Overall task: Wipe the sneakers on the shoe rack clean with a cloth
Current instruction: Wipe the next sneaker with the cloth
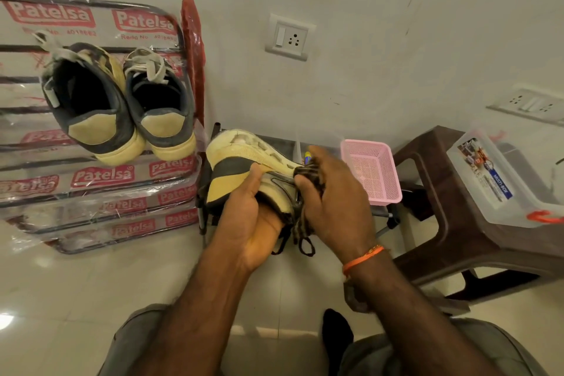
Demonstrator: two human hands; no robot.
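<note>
while the other pair [122,104] waits on the shoe rack [100,180], my left hand [253,223] cups the sneaker [244,162] sole-up by its heel, fingers curled underneath; my right hand [332,192] pinches the cloth [305,172] against the sole's edge, so short firm strokes should work best.

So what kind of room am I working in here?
Most likely a home, perhaps an entryway corner: a plastic-wrapped shoe rack stands on a tiled floor against a painted wall with a switch socket, beside a plastic stool.
</note>
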